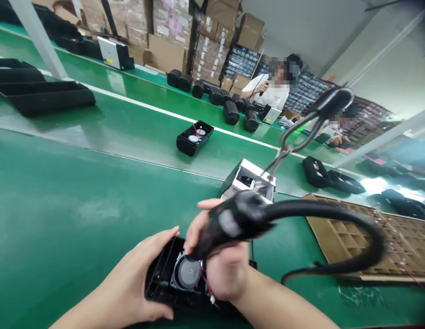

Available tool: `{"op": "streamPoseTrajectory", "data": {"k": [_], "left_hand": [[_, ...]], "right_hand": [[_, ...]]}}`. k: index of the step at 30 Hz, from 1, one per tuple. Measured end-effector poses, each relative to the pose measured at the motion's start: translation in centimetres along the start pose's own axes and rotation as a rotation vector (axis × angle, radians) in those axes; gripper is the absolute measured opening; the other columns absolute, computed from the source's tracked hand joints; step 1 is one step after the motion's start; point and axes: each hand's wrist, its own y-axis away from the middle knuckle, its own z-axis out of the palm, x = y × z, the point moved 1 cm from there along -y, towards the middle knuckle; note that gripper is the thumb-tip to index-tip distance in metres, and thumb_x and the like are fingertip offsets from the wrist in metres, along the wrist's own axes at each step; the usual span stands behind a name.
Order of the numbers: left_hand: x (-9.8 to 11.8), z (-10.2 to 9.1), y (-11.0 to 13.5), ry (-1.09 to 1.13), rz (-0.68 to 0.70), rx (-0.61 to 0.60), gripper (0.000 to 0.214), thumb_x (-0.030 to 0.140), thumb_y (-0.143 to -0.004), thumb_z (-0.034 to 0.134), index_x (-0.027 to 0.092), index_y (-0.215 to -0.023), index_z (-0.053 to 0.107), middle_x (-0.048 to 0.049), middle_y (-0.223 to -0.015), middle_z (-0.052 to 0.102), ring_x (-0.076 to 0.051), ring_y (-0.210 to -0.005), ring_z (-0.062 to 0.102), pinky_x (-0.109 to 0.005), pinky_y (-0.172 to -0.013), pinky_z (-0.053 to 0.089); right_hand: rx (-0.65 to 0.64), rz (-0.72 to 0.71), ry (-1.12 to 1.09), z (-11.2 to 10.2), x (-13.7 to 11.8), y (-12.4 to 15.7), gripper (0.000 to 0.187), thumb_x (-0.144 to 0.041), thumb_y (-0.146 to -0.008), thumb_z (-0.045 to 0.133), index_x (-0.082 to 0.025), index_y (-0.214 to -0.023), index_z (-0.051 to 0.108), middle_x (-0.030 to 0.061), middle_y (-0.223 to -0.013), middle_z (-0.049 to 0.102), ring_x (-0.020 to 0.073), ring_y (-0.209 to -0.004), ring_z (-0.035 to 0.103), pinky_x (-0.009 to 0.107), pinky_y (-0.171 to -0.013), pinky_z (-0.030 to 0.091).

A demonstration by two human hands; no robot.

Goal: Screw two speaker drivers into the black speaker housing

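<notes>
A black speaker housing point(171, 283), open side up with a round grey driver point(187, 273) seated inside, is sitting at the near edge of a green workbench point(61, 205), where a person is working on it with both bare hands. The left hand point(130, 288) is gripping the housing's left wall, fingers curled over the rim, bracing it against the bench. The right hand point(222, 265) is clenched around a black powered hand tool point(229, 226), its tip pointing down at the driver's upper edge while a thick black hose point(336, 219) is looping off to the right and hanging from a suspended cable point(301, 132).

The tool is blurring in the frame, so the tip's exact contact point cannot be made out. The risk, as it looks from here, is the tip slipping off its mark and gouging the driver cone or nicking the thin red and white wires point(207, 285) trailing beside the right hand. The hose's weight may also be dragging the tool sideways, and the left fingertips are resting close to the working end.

Farther along the conveyor, another open housing point(194, 137) is lying alone, a white and grey unit point(248, 180) is standing just beyond the tool, and a cardboard divider tray point(387, 242) is lying to the right. A co-worker in a white shirt point(272, 91) is seated in the background.
</notes>
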Motion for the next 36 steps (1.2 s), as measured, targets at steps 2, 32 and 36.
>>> {"op": "streamPoseTrajectory", "data": {"k": [2,32,36], "left_hand": [[-0.2,0.2,0.2,-0.020,-0.027,0.003,0.139,0.088,-0.067,0.097,0.049,-0.181,0.028,-0.0110,-0.180,0.054,-0.047,-0.160,0.059,-0.064,-0.133,0.054],[-1.3,0.1,0.6,-0.051,-0.021,-0.003,0.135,0.106,-0.072,0.074,0.044,-0.183,0.029,-0.0132,-0.180,0.054,-0.047,-0.158,0.062,-0.066,-0.128,0.057],[-1.1,-0.1,0.5,-0.045,-0.007,0.016,0.136,0.106,-0.070,0.075,0.045,-0.182,0.029,-0.0116,-0.178,0.057,-0.045,-0.156,0.064,-0.065,-0.127,0.057]], "right_hand": [[0.083,-0.031,-0.088,-1.5,-3.0,-1.4,0.077,-0.097,-0.095,0.067,-0.032,-0.135,0.072,-0.0042,-0.073,0.072,0.0181,-0.050,0.062,0.031,-0.050,0.055],[0.343,-0.284,0.189,-9.2,-5.2,-5.3,0.068,-0.091,-0.101,0.064,-0.024,-0.110,0.068,-0.0065,-0.064,0.067,0.0177,-0.044,0.057,0.030,-0.041,0.048],[0.300,-0.278,0.206,-9.4,-4.9,-5.3,0.070,-0.094,-0.100,0.063,-0.025,-0.110,0.069,-0.0060,-0.066,0.068,0.0182,-0.046,0.058,0.030,-0.042,0.048]]}}
